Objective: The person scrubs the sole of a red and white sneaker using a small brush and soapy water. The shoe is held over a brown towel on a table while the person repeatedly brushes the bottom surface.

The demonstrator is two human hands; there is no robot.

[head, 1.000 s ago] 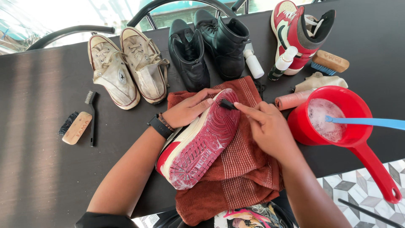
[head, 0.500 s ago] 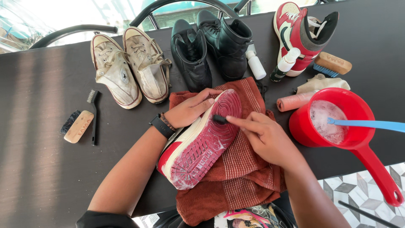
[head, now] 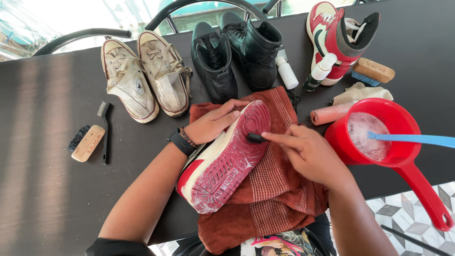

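A red and white sneaker (head: pixel 222 161) lies sole-up on a rust-brown towel (head: pixel 275 189) at the table's near edge. My left hand (head: pixel 213 122) grips the sneaker's toe end from the far side. My right hand (head: pixel 310 154) holds a small dark brush (head: pixel 255 138) whose head presses on the wet red sole near the toe.
A red scoop (head: pixel 398 151) of soapy water with a blue-handled tool (head: pixel 417 139) stands at right. Behind are two worn white sneakers (head: pixel 144 76), black boots (head: pixel 237 52), a second red sneaker (head: pixel 339 38), bottles (head: pixel 286 71) and brushes (head: pixel 90 140) on the dark table (head: pixel 47 189).
My right hand has drawn the brush from the sneaker's toe tip a little down along the sole. The left hand keeps its hold.
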